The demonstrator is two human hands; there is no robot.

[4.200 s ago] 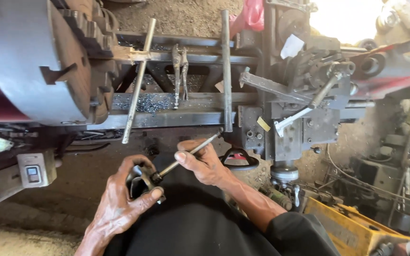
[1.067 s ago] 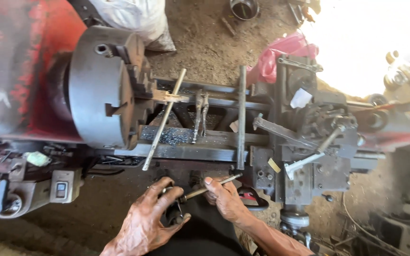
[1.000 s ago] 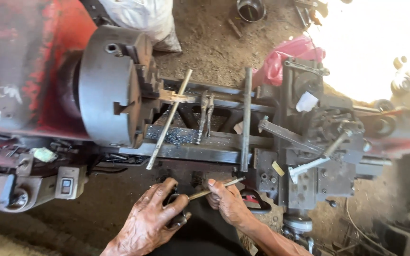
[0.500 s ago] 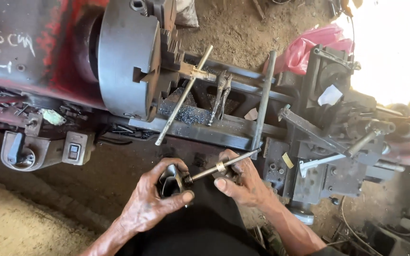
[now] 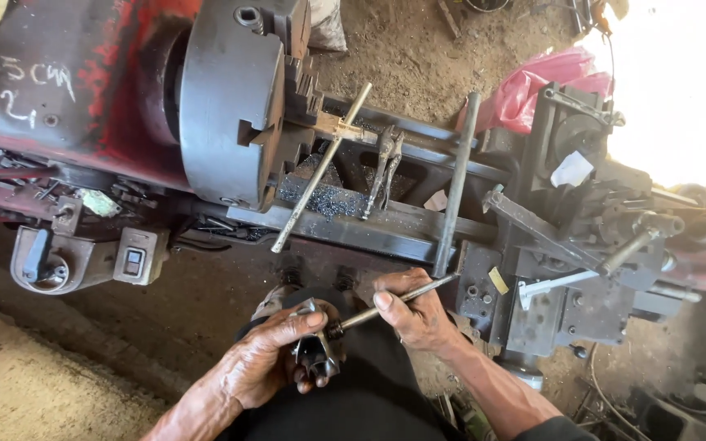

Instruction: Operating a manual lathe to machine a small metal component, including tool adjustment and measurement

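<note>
Gripping a small dark metal part low in the centre of the frame, our left hand was curled tight around it, as it had been a second before. Our right hand pinched a thin steel rod between thumb and fingers, its tip touching the part. Since a moment earlier the view had swung left, so the lathe chuck filled the upper left, while pliers and a long bar lay across the lathe bed. Both hands had kept their hold, barely shifting.

Left hand gripping metal part, right hand holding rod
</note>
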